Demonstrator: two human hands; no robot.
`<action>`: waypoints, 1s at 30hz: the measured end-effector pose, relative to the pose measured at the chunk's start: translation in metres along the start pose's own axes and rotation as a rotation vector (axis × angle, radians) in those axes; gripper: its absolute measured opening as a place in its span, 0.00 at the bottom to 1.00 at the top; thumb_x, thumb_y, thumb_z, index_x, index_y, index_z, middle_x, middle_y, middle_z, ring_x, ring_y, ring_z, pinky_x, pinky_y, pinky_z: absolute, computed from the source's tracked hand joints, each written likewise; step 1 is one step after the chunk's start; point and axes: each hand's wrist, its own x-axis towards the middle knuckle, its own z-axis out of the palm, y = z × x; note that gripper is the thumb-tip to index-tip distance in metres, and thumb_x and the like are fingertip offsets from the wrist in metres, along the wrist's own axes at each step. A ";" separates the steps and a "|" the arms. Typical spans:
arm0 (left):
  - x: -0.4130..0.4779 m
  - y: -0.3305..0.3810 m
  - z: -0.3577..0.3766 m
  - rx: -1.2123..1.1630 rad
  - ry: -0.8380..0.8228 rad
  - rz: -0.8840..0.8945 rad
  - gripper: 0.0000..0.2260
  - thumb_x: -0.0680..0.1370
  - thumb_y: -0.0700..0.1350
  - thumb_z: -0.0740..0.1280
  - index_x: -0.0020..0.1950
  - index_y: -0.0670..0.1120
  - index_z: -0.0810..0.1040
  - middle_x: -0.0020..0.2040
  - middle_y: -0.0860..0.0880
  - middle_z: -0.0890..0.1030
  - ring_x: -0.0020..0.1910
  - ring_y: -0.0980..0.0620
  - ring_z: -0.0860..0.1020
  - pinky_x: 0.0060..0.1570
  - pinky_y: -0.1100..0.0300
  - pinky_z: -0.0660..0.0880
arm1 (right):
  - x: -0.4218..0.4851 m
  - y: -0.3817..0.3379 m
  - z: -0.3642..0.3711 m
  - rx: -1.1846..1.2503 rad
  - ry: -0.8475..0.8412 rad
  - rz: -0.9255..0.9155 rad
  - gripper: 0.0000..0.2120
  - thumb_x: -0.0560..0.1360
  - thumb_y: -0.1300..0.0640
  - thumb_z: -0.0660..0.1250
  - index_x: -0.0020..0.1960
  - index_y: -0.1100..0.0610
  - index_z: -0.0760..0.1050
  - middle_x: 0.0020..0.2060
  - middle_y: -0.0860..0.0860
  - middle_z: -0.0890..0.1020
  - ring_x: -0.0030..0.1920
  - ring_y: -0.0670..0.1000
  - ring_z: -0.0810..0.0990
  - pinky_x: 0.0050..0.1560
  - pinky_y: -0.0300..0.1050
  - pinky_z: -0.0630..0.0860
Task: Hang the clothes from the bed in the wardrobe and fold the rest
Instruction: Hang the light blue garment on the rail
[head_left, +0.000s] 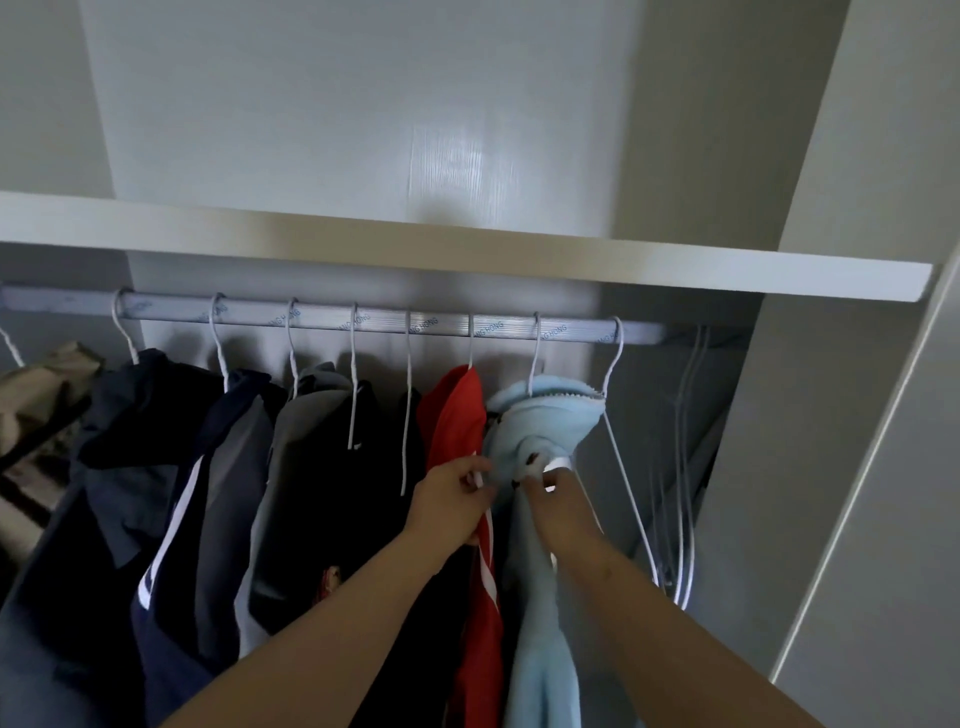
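A light blue fleece garment (540, 421) hangs on a white wire hanger from the wardrobe rail (363, 318), right of a red garment (452, 415). My left hand (452, 501) is at the red garment's front edge and pinches fabric where red meets blue. My right hand (553, 499) grips the blue garment's front just below its collar. Both forearms reach up from the bottom of the view.
Several dark, navy and grey garments (218, 467) hang on white hangers to the left. Empty white wire hangers (680, 467) hang at the rail's right end. A white shelf (467, 249) runs just above the rail; the wardrobe side panel (831, 415) stands at right.
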 end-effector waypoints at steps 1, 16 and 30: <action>-0.001 -0.001 0.001 -0.019 0.009 -0.001 0.10 0.75 0.38 0.66 0.51 0.52 0.78 0.37 0.49 0.76 0.32 0.54 0.76 0.22 0.64 0.75 | -0.002 0.001 -0.001 -0.025 -0.009 -0.019 0.13 0.79 0.51 0.57 0.41 0.58 0.67 0.30 0.49 0.70 0.31 0.47 0.70 0.30 0.39 0.64; -0.044 -0.018 -0.010 0.060 -0.012 0.060 0.16 0.74 0.38 0.67 0.61 0.47 0.73 0.36 0.52 0.73 0.37 0.51 0.74 0.43 0.56 0.74 | -0.065 0.009 -0.003 -0.054 0.068 0.048 0.09 0.76 0.62 0.61 0.56 0.58 0.75 0.41 0.47 0.76 0.37 0.42 0.73 0.30 0.26 0.66; -0.206 -0.062 -0.024 -0.067 -0.508 -0.265 0.09 0.76 0.36 0.61 0.43 0.49 0.75 0.37 0.49 0.74 0.29 0.53 0.72 0.31 0.63 0.69 | -0.270 0.057 0.011 0.238 0.285 0.568 0.05 0.76 0.63 0.58 0.51 0.57 0.71 0.37 0.53 0.76 0.30 0.49 0.73 0.29 0.37 0.67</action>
